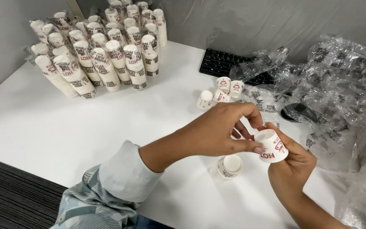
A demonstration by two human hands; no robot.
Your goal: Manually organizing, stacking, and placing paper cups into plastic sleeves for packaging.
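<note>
The left hand [221, 129] reaches in from eight o'clock, sleeve pushed back, thumb and fingers pinching the rim end of a small paper cup [272, 145]. The right hand [291, 163] rises from five o'clock and cradles that cup from beneath, fingers curled around it. The cup is tilted, base toward ten o'clock, long axis running to four o'clock. Below, a second cup [229, 166] lies on the white table [43, 123], its open mouth showing empty.
</note>
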